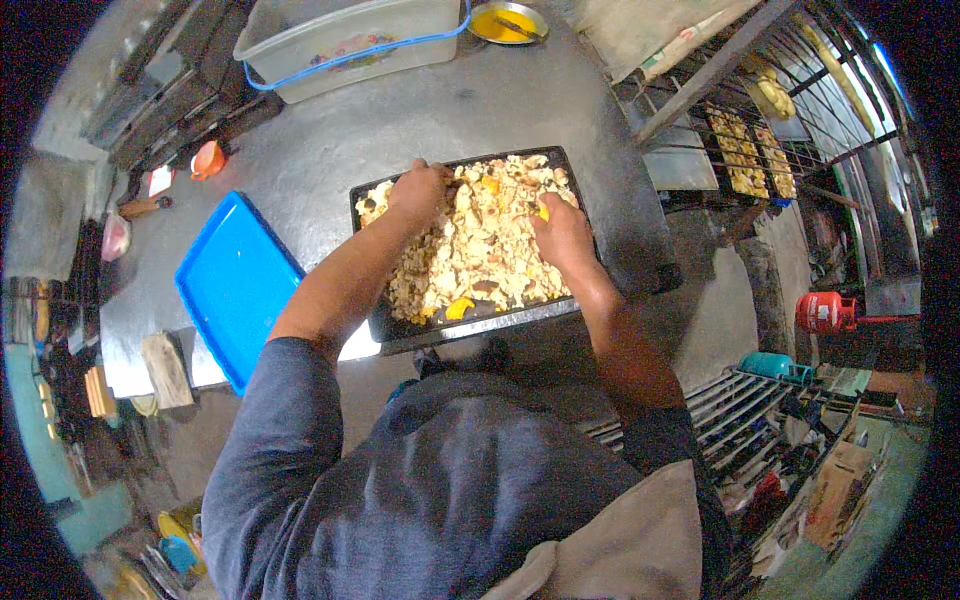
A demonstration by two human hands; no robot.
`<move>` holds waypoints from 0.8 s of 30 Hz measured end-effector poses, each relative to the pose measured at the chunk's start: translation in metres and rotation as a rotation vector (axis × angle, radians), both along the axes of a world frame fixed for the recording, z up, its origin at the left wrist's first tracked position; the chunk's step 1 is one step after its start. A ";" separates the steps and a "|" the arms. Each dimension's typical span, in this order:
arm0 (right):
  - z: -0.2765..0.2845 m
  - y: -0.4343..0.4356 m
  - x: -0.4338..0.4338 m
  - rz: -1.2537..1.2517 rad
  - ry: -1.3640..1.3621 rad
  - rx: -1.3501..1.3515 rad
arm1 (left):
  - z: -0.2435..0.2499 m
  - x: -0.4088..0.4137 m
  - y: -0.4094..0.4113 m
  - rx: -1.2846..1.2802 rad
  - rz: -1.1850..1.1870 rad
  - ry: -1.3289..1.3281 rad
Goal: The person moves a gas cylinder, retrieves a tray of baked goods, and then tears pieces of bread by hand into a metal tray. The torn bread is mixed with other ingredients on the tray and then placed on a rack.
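Note:
A dark rectangular baking tray (480, 327) lies at the table's front edge. Crumbled, pale bread-like pieces (487, 240) cover most of it, with a few yellow bits (459, 307) among them. My left hand (421, 196) reaches into the pieces near the tray's back left, fingers bent and partly hidden. At the right side, my right hand (562, 231) touches the pieces, a yellow bit showing by its fingertips. Whether either hand grips anything is unclear. A blue plastic tray (240, 281) sits left of my left forearm.
At the back stand a clear plastic tub (360, 71) with a blue rim and a metal bowl (508, 22) of yellow contents. An orange cup (208, 160) and a wooden block (166, 369) are on the left. A metal rack (675, 101) with filled trays rises at the right.

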State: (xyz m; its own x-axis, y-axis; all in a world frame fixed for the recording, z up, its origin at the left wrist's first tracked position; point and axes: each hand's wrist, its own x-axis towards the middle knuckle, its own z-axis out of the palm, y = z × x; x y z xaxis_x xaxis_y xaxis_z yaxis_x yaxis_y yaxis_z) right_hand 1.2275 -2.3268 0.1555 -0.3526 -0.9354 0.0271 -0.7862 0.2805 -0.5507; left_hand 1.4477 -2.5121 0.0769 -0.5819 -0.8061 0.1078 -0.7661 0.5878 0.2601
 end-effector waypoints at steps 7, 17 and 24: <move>-0.011 -0.003 0.007 0.019 -0.024 0.008 | 0.004 0.002 -0.001 0.219 -0.104 -0.199; 0.010 -0.004 0.005 0.105 0.179 -0.029 | 0.064 -0.012 0.031 0.244 0.041 0.044; -0.005 0.004 0.022 0.152 0.392 0.435 | 0.065 -0.016 0.064 0.069 -0.059 -0.033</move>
